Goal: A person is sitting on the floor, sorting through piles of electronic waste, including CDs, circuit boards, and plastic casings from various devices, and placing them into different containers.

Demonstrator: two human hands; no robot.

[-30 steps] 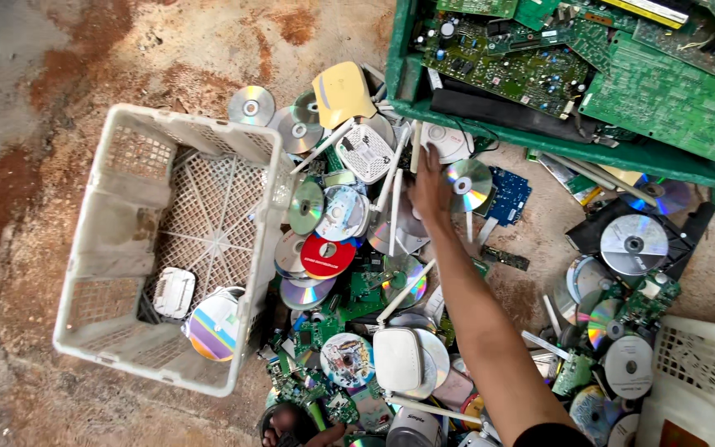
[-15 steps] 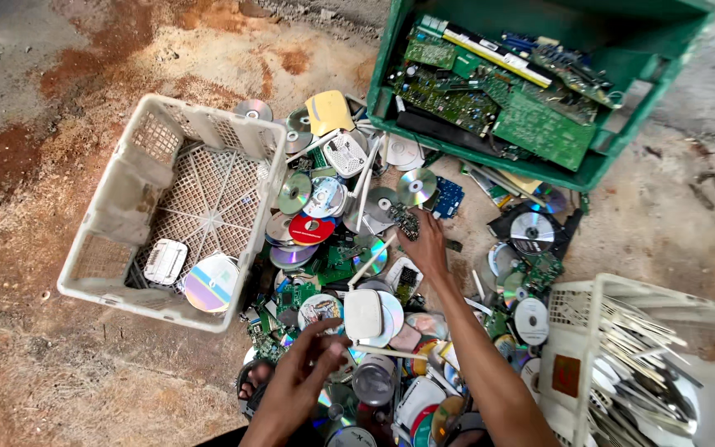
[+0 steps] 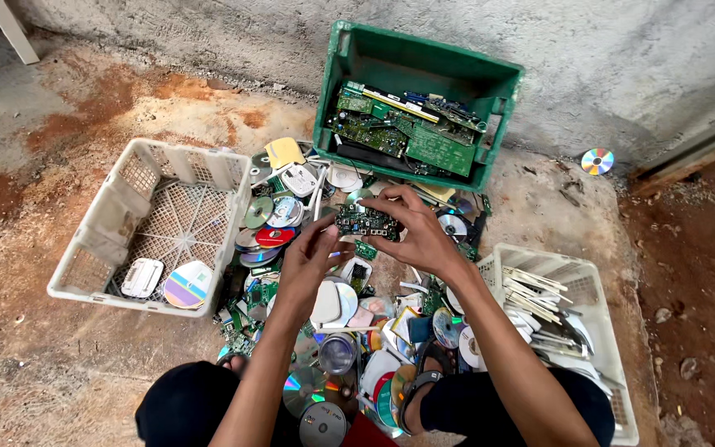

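Now you're gripping a small circuit board [image 3: 366, 222] with both left hand [image 3: 306, 258] and right hand [image 3: 417, 232], just short of the green crate [image 3: 502, 87]; next it needs sorting.

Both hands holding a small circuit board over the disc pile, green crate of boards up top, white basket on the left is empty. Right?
Not quite: in the head view the white basket on the left holds a disc and a small white piece. The rest stands: left hand and right hand hold the small circuit board over the pile, green crate beyond.
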